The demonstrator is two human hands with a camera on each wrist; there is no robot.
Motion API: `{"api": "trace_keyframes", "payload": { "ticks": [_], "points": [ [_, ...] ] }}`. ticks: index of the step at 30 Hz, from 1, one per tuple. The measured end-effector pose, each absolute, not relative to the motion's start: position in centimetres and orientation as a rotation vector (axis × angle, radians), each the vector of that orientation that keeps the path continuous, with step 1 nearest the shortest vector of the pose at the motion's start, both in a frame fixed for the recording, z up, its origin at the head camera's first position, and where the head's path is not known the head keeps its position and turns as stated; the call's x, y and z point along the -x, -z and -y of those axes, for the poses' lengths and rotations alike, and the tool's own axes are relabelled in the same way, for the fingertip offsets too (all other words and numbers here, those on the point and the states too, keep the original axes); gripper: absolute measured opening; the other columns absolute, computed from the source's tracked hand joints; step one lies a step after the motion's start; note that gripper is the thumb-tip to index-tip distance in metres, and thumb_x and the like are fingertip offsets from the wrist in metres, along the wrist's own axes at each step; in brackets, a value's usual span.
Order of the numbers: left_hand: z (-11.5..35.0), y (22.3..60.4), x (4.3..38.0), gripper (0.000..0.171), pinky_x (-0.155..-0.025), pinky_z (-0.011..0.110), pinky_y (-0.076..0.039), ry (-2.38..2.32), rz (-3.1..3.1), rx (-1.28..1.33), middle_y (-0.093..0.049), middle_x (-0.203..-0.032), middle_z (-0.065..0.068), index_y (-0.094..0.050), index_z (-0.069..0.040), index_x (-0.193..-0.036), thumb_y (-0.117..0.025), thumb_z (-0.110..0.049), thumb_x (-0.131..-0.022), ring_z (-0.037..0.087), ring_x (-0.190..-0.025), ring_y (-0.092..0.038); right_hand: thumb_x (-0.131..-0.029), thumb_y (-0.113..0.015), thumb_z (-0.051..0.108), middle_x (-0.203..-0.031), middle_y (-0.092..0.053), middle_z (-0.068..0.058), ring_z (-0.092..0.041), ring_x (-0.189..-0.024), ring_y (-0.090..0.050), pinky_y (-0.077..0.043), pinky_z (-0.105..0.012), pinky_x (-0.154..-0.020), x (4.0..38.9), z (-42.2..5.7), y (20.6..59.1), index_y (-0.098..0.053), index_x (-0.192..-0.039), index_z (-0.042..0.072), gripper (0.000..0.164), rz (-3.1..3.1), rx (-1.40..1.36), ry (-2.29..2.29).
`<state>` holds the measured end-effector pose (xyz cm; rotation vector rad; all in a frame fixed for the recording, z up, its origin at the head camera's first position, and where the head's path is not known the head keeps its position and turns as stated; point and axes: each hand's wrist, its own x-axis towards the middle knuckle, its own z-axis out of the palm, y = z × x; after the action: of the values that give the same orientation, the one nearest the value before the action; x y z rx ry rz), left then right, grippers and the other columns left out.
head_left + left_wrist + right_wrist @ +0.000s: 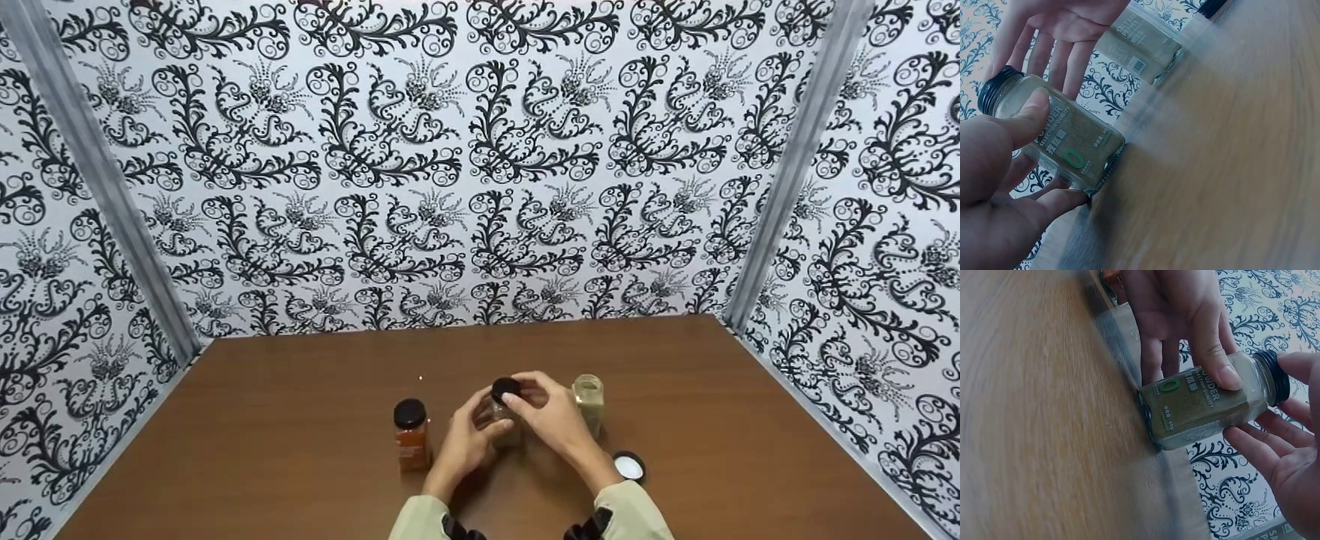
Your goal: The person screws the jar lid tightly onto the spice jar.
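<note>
Brown tbl (300,435): L grip (466,441) holds jar (1081,132), R grip (553,418) pinches its blk lid (505,385).

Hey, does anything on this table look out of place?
Yes: unlike the held jar, the rightmost jar stands uncapped; a black lid lies loose nearby, white inside facing up.

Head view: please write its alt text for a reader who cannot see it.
A person's left grip holds a glass jar at a brown table, the right grip on its black cap. A capped orange-filled jar stands left; an uncapped jar and an upturned cap are to the right. Patterned walls rise behind.
</note>
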<state>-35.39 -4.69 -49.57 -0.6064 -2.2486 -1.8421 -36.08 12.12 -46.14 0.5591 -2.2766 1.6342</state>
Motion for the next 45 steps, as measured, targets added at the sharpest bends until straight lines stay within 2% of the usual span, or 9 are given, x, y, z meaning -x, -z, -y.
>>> {"api": "trace_keyframes", "payload": {
  "ticks": [7, 13, 17, 25, 34, 40, 45],
  "points": [
    [4.75, 49.46, 35.31, 0.056, -0.105, 0.05, -0.051, 1.851, 2.227, 0.62, -0.057, -0.139, 0.029, -0.05, 0.004, -0.141, -0.072, -0.007, -0.09, 0.045, -0.125, -0.059, -0.094, -0.072, 0.022, -0.116, -0.072, -0.019, -0.03, -0.109, -0.071, -0.058, -0.031, -0.094, 35.88, -12.07, 45.95, -0.066, -0.121, 0.005, 0.033, 2.267, -0.551, -1.661],
    [4.74, 49.46, 35.38, 0.056, -0.104, 0.051, -0.051, 1.848, 2.227, 0.619, -0.058, -0.138, 0.03, -0.05, 0.004, -0.141, -0.072, -0.008, -0.09, 0.046, -0.124, -0.06, -0.096, -0.067, 0.017, -0.12, -0.07, -0.021, -0.032, -0.111, -0.07, -0.057, -0.027, -0.094, 35.58, -12.19, 45.79, -0.064, -0.127, 0.003, 0.034, 2.237, -0.576, -1.693],
    [4.75, 49.54, 35.42, 0.056, -0.103, 0.051, -0.052, 1.833, 2.248, 0.607, -0.058, -0.137, 0.03, -0.051, 0.003, -0.14, -0.073, -0.01, -0.09, 0.045, -0.122, -0.061, -0.094, -0.07, 0.015, -0.12, -0.07, -0.024, -0.034, -0.11, -0.07, -0.058, -0.031, -0.095, 35.47, -12.2, 45.8, -0.066, -0.124, 0.001, 0.033, 2.217, -0.59, -1.717],
    [4.9, 49.53, 35.24, 0.057, -0.102, 0.05, -0.053, 1.84, 2.227, 0.645, -0.056, -0.138, 0.033, -0.05, 0.003, -0.141, -0.071, -0.009, -0.091, 0.047, -0.123, -0.06, -0.091, -0.075, 0.019, -0.117, -0.071, -0.019, -0.031, -0.107, -0.071, -0.059, -0.036, -0.091, 35.61, -12.16, 45.83, -0.067, -0.118, 0.008, 0.031, 2.265, -0.547, -1.688],
    [4.87, 49.55, 35.33, 0.056, -0.101, 0.051, -0.054, 1.877, 2.199, 0.639, -0.056, -0.136, 0.035, -0.049, 0.005, -0.141, -0.072, -0.004, -0.09, 0.047, -0.121, -0.061, -0.092, -0.073, 0.018, -0.123, -0.069, -0.021, -0.032, -0.113, -0.069, -0.057, -0.036, -0.096, 35.67, -12.24, 45.88, -0.063, -0.129, 0.007, 0.041, 2.264, -0.55, -1.722],
    [4.82, 49.8, 35.48, 0.056, -0.101, 0.05, -0.054, 1.867, 2.211, 0.631, -0.055, -0.137, 0.035, -0.05, 0.005, -0.14, -0.072, -0.006, -0.09, 0.047, -0.121, -0.061, -0.092, -0.072, 0.018, -0.12, -0.071, -0.022, -0.033, -0.11, -0.07, -0.058, -0.031, -0.094, 35.75, -12.41, 46.09, -0.066, -0.125, 0.005, 0.036, 2.284, -0.582, -1.654],
    [4.81, 49.72, 35.44, 0.056, -0.101, 0.051, -0.053, 1.841, 2.228, 0.622, -0.056, -0.138, 0.033, -0.05, 0.004, -0.14, -0.072, -0.008, -0.091, 0.048, -0.122, -0.06, -0.09, -0.075, 0.019, -0.117, -0.072, -0.02, -0.031, -0.107, -0.071, -0.059, -0.033, -0.092, 35.76, -12.37, 45.97, -0.067, -0.12, 0.007, 0.034, 2.277, -0.563, -1.668]
  ]
}}
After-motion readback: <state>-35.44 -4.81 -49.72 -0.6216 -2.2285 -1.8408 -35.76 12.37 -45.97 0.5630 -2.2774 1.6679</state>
